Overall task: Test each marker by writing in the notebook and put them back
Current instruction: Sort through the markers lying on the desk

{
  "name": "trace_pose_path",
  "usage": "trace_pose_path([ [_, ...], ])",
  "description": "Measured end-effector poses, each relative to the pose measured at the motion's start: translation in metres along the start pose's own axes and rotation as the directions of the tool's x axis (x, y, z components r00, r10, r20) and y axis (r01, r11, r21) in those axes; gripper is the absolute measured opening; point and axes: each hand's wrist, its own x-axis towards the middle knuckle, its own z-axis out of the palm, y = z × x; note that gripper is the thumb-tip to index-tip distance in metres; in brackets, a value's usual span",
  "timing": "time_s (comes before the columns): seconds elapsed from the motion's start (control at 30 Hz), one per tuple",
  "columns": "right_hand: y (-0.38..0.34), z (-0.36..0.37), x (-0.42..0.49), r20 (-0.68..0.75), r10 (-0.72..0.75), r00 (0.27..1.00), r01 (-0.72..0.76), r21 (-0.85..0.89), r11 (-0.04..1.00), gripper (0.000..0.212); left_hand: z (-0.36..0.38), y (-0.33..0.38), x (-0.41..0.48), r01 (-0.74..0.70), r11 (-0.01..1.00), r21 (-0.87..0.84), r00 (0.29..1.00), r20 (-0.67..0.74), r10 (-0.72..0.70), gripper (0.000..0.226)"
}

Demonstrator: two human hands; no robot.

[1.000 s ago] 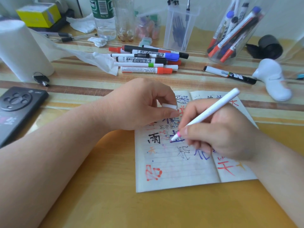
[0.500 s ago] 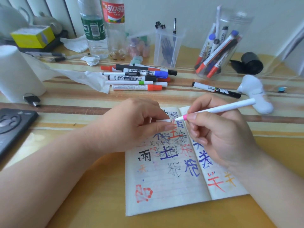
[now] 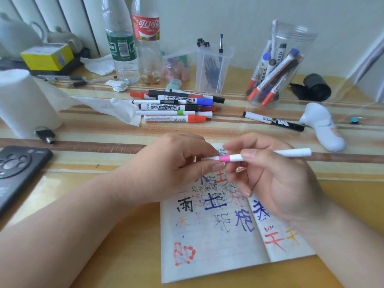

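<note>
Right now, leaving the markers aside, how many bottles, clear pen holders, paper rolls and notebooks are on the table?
Bottles: 2, the green-label bottle and the red-label bottle
Clear pen holders: 2, the square pen cup and the round marker jar
Paper rolls: 1, the paper roll
Notebooks: 1, the notebook
Total: 6

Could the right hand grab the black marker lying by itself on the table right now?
Probably not yet. The right hand is busy holding the pink marker. Nothing lies between it and the black marker, though.
</note>
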Motion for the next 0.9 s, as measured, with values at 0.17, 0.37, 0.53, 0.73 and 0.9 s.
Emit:
trace_pose_path([
  [0.17,-0.002,0.0,0.0,-0.099,-0.057,0.993,0.053,-0.041,0.998,0.013,-0.002,-0.003,-0.001,0.058,0.998,-0.011,0.997,-0.053,-0.058,0.021],
  [0.37,-0.004,0.004,-0.002,-0.128,-0.058,0.99,0.042,-0.124,0.991,0.009,-0.003,0.0,0.0,0.003,0.997,0.076,0.999,-0.037,0.0,0.025],
  [0.53,-0.003,0.006,-0.002,-0.21,-0.045,0.977,0.011,-0.16,0.987,0.024,-0.001,0.003,0.001,-0.027,0.989,0.143,0.993,-0.106,0.042,0.03],
  [0.73,-0.004,0.011,0.001,-0.25,-0.023,0.968,-0.017,-0.157,0.987,0.027,0.005,0.005,0.002,0.005,0.991,0.136,0.989,-0.145,0.015,0.026],
  [0.9,0.002,0.01,0.005,-0.258,-0.112,0.96,0.074,-0.152,0.986,0.022,0.013,0.003,0.006,0.029,0.987,0.158,0.997,-0.08,-0.017,0.036],
])
